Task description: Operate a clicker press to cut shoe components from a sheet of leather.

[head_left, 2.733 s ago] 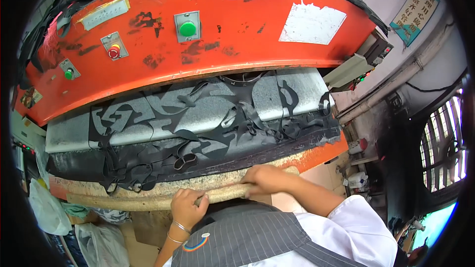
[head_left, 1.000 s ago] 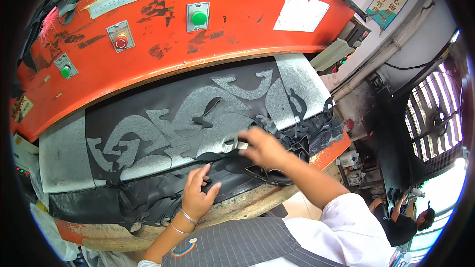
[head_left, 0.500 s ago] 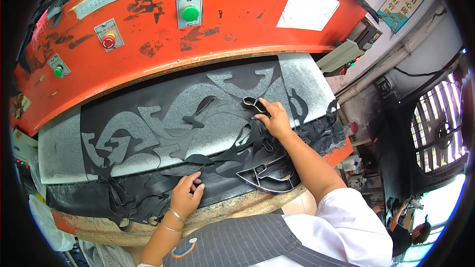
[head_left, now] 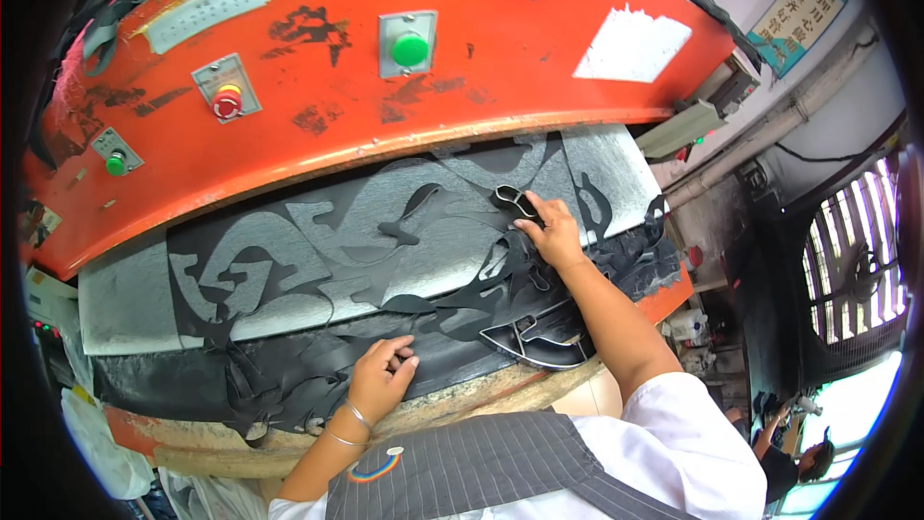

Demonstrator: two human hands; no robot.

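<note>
My right hand grips the near end of a small curved steel cutting die, with thumb and fingers on its wall. The die stands at the right part of a black sheet of material full of curved cut-outs, on a pale metal bed. Over the black scraps at the front edge, my left hand is empty, its fingers loosely bent and apart. Between the hands lies a larger fan-shaped cutting die, close to my right forearm. Tangled offcuts lie along the front.
A big orange press head spans the far side, with a green button and a red stop knob. Its lower edge overhangs the back of the sheet. Another person is far off at the lower right.
The whole view has shifted, so the press and bed appear lower and farther right. My right hand stays on the small die, and my left hand stays near the front edge.
</note>
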